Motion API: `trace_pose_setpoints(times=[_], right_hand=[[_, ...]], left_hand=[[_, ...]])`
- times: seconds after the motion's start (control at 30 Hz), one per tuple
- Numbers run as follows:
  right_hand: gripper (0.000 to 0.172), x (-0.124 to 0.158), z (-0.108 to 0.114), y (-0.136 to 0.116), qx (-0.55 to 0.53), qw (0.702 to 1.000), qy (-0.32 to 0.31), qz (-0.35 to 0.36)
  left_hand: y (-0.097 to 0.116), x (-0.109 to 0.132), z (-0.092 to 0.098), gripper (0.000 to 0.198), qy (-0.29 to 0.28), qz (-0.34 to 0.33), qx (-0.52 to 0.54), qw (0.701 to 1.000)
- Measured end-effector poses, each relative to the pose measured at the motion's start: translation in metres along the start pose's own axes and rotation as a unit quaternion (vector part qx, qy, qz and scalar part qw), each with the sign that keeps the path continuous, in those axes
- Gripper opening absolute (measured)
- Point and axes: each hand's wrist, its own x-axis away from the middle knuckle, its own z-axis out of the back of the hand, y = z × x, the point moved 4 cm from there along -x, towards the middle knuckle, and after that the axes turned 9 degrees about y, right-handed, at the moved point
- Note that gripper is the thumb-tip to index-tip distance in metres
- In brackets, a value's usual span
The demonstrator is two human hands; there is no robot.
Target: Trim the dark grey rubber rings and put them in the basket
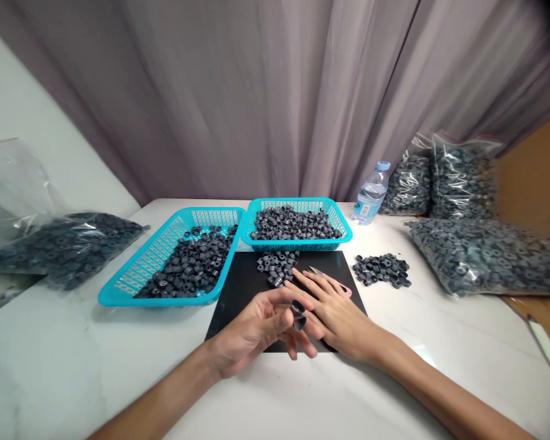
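My left hand hovers over the black mat, fingers pinched on two small dark grey rubber rings. My right hand lies flat on the mat beside it, fingers stretched toward a small pile of grey rings. Under the right hand lie small snips with a pink handle, partly hidden.
Two turquoise baskets hold grey rings. A loose heap of rings sits right of the mat. Clear bags of rings lie at the left and right. A water bottle stands behind.
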Motion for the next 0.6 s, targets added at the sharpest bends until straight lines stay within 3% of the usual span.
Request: trace_pose_setpoints(times=[0.1,0.17,0.23,0.3,0.37,0.43,0.5,0.6], right_hand=[[0.053,-0.001,0.002,-0.001,-0.010,1.000,0.001,-0.011],[0.051,-0.002,0.003,-0.002,-0.017,1.000,0.005,-0.018],[0.050,-0.003,0.004,-0.003,-0.023,0.999,0.011,-0.026],[0.050,-0.002,0.005,-0.002,-0.029,0.999,0.017,-0.033],[0.048,-0.002,0.005,-0.001,-0.038,0.998,0.023,-0.037],[0.047,-0.001,0.006,0.000,-0.048,0.998,0.029,-0.038],[0.045,-0.001,0.008,0.000,-0.061,0.997,0.041,-0.037],[0.038,-0.001,0.011,0.000,-0.088,0.993,0.068,-0.034]], left_hand=[[0.001,0.001,-0.001,0.040,0.006,-0.007,-0.004,1.000],[0.007,0.002,-0.001,0.040,0.043,-0.037,-0.014,0.998],[0.019,0.003,0.004,0.038,0.120,-0.101,-0.043,0.987],[0.039,0.008,0.013,0.034,0.225,-0.188,-0.122,0.948],[0.063,0.015,0.025,0.029,0.335,-0.277,-0.255,0.864],[0.084,0.024,0.040,0.026,0.422,-0.328,-0.401,0.744],[0.098,0.029,0.058,0.024,0.466,-0.301,-0.518,0.651],[0.107,0.032,0.086,0.024,0.491,-0.201,-0.628,0.569]])
